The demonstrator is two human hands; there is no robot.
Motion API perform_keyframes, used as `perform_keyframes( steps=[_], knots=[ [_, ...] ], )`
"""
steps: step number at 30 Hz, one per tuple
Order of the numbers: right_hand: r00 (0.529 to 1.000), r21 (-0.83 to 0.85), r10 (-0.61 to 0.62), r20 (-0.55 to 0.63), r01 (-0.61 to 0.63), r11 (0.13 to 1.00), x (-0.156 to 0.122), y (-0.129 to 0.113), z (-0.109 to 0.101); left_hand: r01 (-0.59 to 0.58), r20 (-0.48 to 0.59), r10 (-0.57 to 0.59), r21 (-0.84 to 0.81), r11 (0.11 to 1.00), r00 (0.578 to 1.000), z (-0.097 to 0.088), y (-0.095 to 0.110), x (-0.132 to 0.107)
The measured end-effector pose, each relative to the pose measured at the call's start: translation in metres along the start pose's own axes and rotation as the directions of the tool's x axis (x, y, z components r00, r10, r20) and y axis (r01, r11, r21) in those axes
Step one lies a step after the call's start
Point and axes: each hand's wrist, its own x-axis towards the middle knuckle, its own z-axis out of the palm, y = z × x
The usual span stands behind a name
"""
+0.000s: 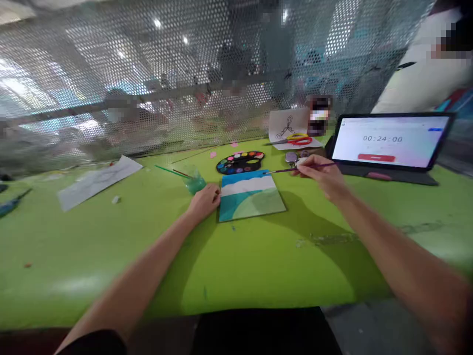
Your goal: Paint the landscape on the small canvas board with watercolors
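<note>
My right hand (316,172) pinches a thin paintbrush (281,171) with a dark purple handle. The brush tip meets the blue band at the top of a small painted canvas (253,195). Blue, white, teal and pale green areas cover the canvas, which lies flat on the table. At its left edge, my left hand (206,201) has its fingers curled against the side. Behind the canvas sits a black oval watercolor palette (240,162) with several colored pans. A clear cup (194,183) of greenish water stands beside my left hand, with brushes leaning in it.
The green table (258,266) holds a tablet (388,143) showing a timer at right. Scissors (295,140) lie by a paper with a line drawing (288,125). Another sheet (99,182) lies left. A perforated metal screen (166,79) borders the back; people are beyond it.
</note>
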Motion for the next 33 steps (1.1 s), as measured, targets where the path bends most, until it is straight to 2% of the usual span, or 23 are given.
perform_keyframes(
  steps=[12,17,21,25,29,33],
  knots=[
    [1.0,-0.028,0.005,-0.007,-0.005,1.0,-0.001,0.001,-0.004,-0.034,-0.048,0.032,-0.031,0.999,0.998,-0.009,0.004,-0.005],
    [1.0,0.002,0.02,-0.015,-0.02,1.0,0.001,0.003,-0.006,0.026,-0.081,-0.025,0.01,1.0,0.996,-0.035,-0.007,-0.012],
    [0.999,0.007,0.018,-0.031,-0.018,1.0,0.002,0.003,-0.006,0.132,-0.081,-0.122,0.129,0.983,0.989,-0.057,-0.019,-0.019],
    [0.999,0.002,0.012,-0.036,-0.012,1.0,0.002,0.005,-0.006,0.21,-0.066,-0.2,0.246,0.946,0.978,-0.066,-0.023,-0.022],
    [0.999,0.005,0.015,-0.049,-0.015,1.0,0.002,0.007,-0.007,0.218,-0.062,-0.209,0.296,0.93,0.976,-0.069,-0.018,-0.024],
    [0.999,0.019,0.02,-0.048,-0.02,1.0,0.002,0.009,-0.009,0.158,-0.074,-0.142,0.294,0.943,0.987,-0.074,-0.002,-0.026]
  ],
)
